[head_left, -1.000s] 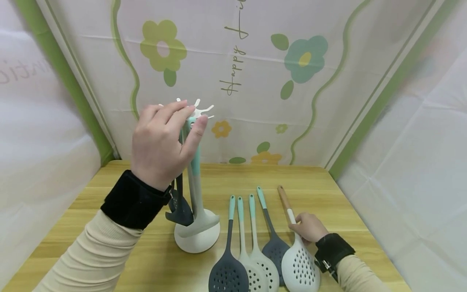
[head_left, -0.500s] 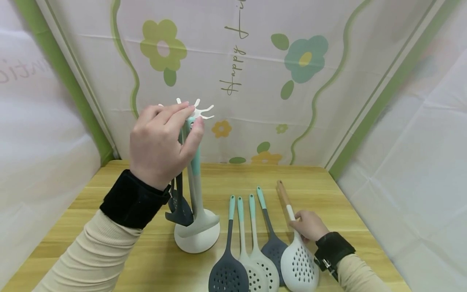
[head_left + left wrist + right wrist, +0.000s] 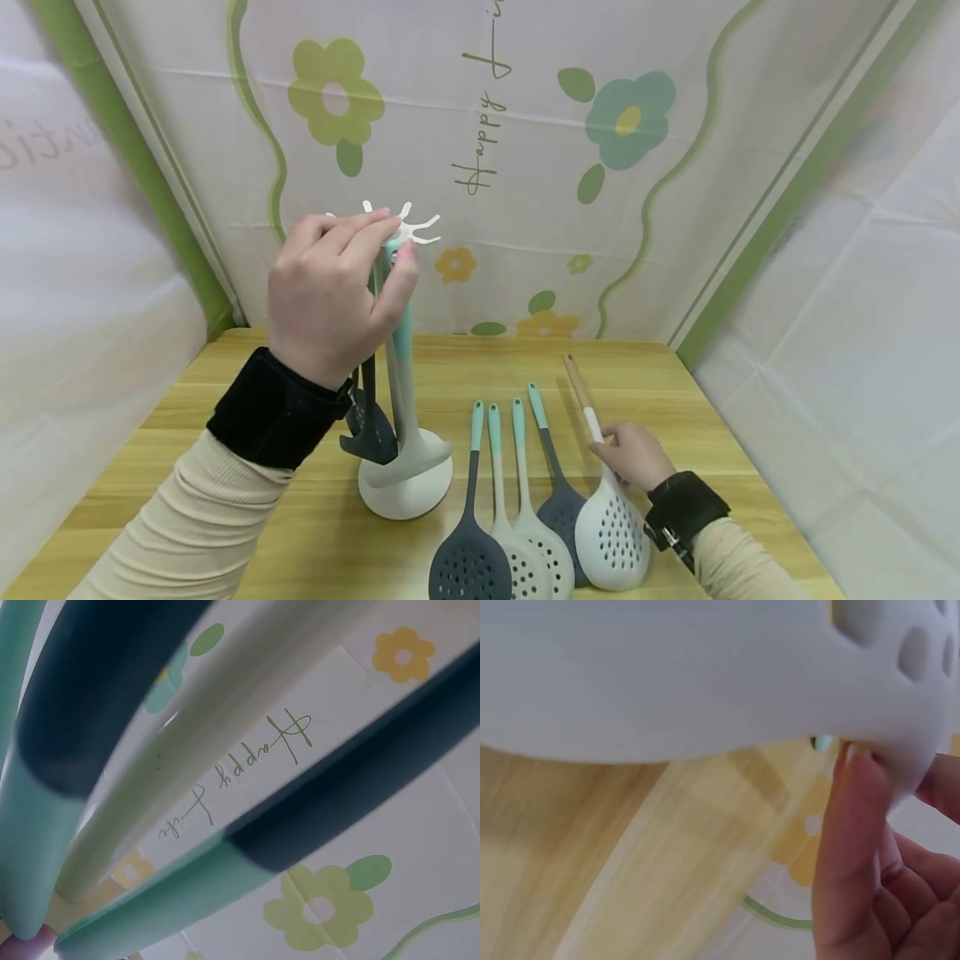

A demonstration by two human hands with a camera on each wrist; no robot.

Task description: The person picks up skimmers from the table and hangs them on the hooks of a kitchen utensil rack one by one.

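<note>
A white utensil stand (image 3: 406, 487) with hooked arms (image 3: 417, 229) at its top holds hanging utensils with teal and dark handles (image 3: 187, 877). My left hand (image 3: 335, 296) is raised at the top of the stand, its fingertips pinching a teal handle end just under the hooks. My right hand (image 3: 633, 456) grips the neck of a white perforated skimmer (image 3: 611, 537) with a wooden handle (image 3: 577, 383). The skimmer is tilted up off the wooden table (image 3: 675, 392). The right wrist view shows its white perforated bowl (image 3: 705, 667) close above my fingers (image 3: 851, 847).
Several more utensils lie side by side on the table in front of the stand: a dark slotted spoon (image 3: 468, 567), two white ones (image 3: 536, 542) and a dark one (image 3: 562, 508). A flowered cloth backdrop (image 3: 480, 125) closes the back and sides.
My right hand has lifted the white skimmer, so its wooden handle points higher and its bowl has shifted slightly left. The left hand has stayed at the top of the stand.
</note>
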